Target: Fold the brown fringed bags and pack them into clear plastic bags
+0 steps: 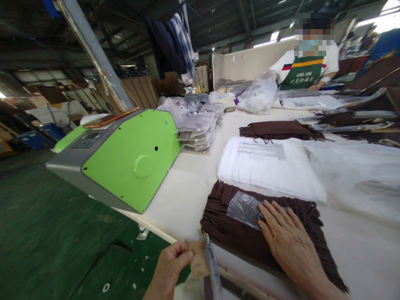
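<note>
- Nearest the viewer, a tan card tag point(199, 258) is pinched between thumb and fingers of the left hand point(170, 264), at the near table edge.
- A brown fringed article point(239, 241) is laid flat beside the tag on the pale table point(165, 204); its right part is covered by the right hand point(289, 239) and forearm.
- The right hand is spread flat, palm down, its fingers rested on a clear plastic packet point(240, 206) atop the article; what lies under the palm is hidden.
- Just beyond, the table is occupied by a pile of white plastic bags point(265, 166), with looser clear plastic point(353, 171) to the right.
- To the left, table edge and floor are partly blocked by a green-sided machine point(140, 158).
- Behind the white bags, a second brown fringed piece point(278, 129) is seen; nearer the machine, grey bagged goods point(196, 129) are stacked.
- At the far side, a co-worker in a green apron point(304, 73) is stationed behind bulging plastic point(259, 93).
- Farther left, dark and checked garments point(171, 46) are hung.
</note>
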A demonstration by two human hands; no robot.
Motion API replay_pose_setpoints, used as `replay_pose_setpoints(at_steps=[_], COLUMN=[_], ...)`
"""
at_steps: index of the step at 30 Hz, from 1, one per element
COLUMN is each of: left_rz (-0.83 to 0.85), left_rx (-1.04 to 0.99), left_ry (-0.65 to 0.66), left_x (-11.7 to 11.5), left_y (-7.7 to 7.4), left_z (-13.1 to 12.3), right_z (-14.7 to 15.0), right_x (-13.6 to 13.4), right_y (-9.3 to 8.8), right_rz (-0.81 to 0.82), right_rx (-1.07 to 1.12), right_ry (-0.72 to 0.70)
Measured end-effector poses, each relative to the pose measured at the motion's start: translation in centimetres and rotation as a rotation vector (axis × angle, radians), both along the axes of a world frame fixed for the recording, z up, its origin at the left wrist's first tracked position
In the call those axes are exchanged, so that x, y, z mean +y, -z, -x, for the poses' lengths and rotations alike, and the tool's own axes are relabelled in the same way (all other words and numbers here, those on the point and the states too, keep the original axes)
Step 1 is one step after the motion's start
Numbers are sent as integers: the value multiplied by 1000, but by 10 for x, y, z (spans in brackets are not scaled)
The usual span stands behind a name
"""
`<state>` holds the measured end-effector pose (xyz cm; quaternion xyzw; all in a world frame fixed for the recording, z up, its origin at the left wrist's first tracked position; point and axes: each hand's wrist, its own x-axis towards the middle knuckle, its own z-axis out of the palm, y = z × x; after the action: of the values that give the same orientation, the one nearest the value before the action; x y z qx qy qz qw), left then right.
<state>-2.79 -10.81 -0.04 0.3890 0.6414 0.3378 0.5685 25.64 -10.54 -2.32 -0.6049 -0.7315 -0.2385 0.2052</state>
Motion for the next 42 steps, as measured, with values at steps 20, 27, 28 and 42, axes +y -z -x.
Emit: replay_pose_setpoints(at_steps=[20,27,28,42], left_rz=[312,369,360,418], left_rx=[-516,-904,-975,-1265], left_ry=[112,81,53,-236], left_x=[25,19,17,-2], left_y=[-15,10,14,8], left_z=[24,16,14,0], right_z=[-1,-2,-2,-6], right_x=[-1,0,0,-1], right_y=[1,1,1,4], right_rz=[21,2,5,7], right_rx=[-6,-23,-22,-76], right_ry=[-7,-15,-14,-53])
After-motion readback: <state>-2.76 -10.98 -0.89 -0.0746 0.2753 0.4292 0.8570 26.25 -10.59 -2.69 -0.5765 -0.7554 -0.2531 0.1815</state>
